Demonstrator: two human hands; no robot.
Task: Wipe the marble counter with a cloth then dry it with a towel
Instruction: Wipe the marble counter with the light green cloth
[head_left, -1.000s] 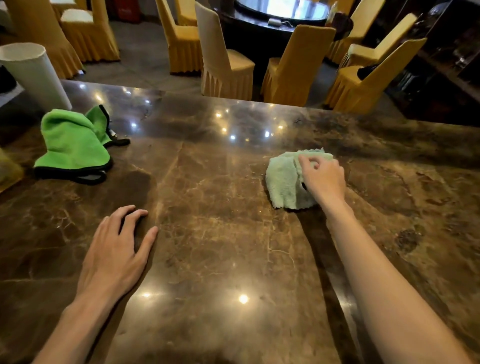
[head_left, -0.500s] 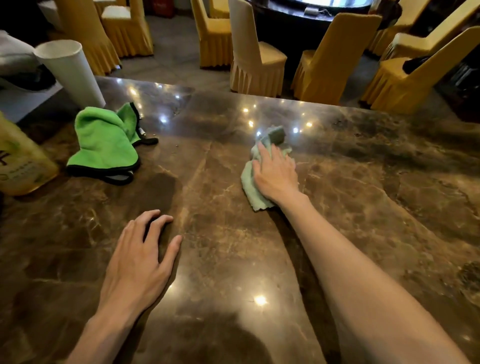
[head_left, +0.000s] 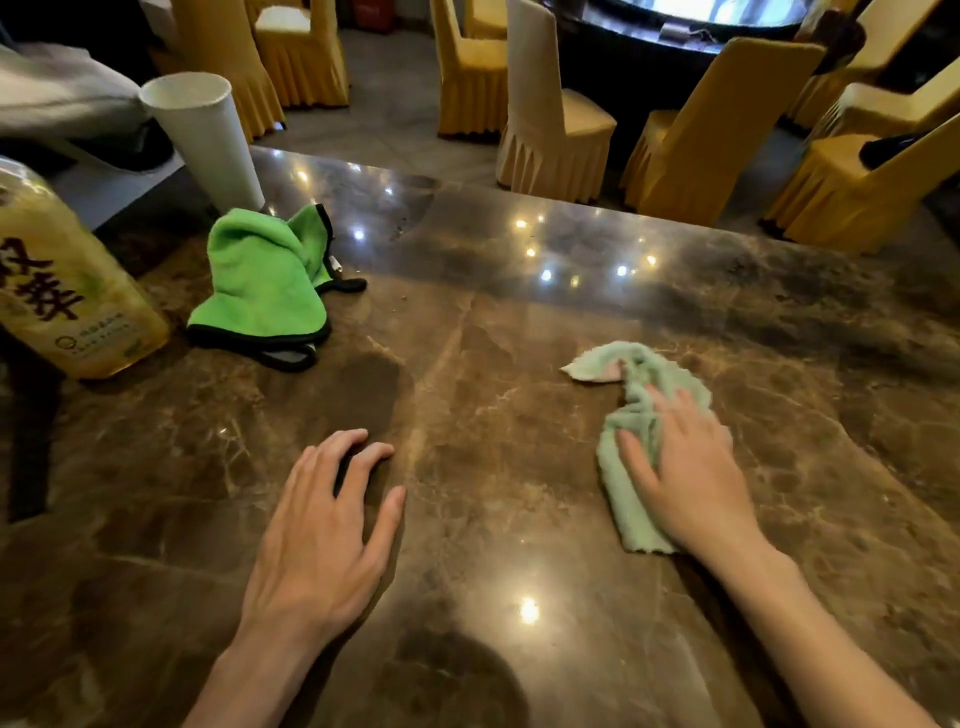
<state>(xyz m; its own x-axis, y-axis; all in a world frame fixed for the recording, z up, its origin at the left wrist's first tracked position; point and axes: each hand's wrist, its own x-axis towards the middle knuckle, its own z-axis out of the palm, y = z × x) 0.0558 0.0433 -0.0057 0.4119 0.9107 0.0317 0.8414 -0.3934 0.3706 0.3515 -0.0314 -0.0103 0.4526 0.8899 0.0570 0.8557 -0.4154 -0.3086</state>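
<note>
The brown marble counter (head_left: 493, 322) fills most of the view. A pale green cloth (head_left: 631, 415) lies crumpled on it right of centre, stretched from far to near. My right hand (head_left: 691, 478) presses flat on the cloth's near half, fingers spread over it. My left hand (head_left: 322, 525) rests palm down on the bare marble at centre left, fingers apart, holding nothing. A bright green towel (head_left: 265, 280) with black trim lies bunched at the far left of the counter, away from both hands.
A yellow bottle (head_left: 67, 291) with dark lettering stands at the left edge. A white paper cup (head_left: 208, 135) stands behind the green towel. Beyond the counter's far edge are several yellow-covered chairs (head_left: 691, 135) around a dark round table.
My right hand has dragged the pale cloth back toward me and to the right, stretching it out. The view has shifted left, bringing the bottle in. My left hand stays planted.
</note>
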